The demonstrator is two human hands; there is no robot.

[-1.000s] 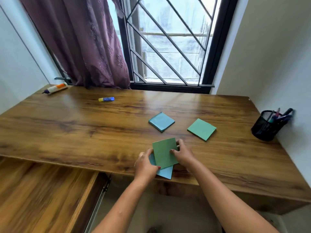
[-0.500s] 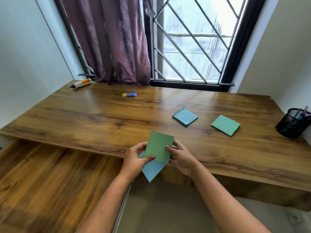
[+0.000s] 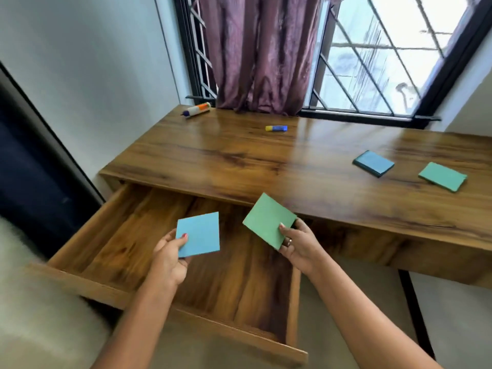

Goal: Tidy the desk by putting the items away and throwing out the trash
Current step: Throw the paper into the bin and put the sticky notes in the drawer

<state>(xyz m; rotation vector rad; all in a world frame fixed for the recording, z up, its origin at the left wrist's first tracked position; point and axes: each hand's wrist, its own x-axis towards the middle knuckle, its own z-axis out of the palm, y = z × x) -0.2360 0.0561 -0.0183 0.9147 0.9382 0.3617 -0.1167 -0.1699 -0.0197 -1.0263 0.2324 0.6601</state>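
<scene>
Head view, looking down over an open drawer [image 3: 125,230] pulled out beneath the desk [image 3: 239,161]. Left hand [image 3: 167,262] holds a light blue pad [image 3: 199,234] above the drawer's floor, its fingers [image 3: 179,240] pinching the near corner, thumb on top. Right hand [image 3: 299,245] holds a green pad [image 3: 267,219] beside it, pinched at its lower edge, tilted, hanging over the drawer's right side near the desk's front lip. Neither pad touches the wood yet. The part of the drawer in view holds nothing (its rear runs under the desk and is hidden). Left on the desk: a dark blue pad [image 3: 373,163] and a teal pad [image 3: 442,176] just beside each other toward the right, a small blue-and-yellow glue stick [image 3: 276,128] mid-desk toward the back, and a white tube with an orange band [image 3: 196,110] at the far left corner by the curtain [image 3: 255,54]. Judgement: early going; two pads about to be stowed, four items to follow. No trash or bin visible.
</scene>
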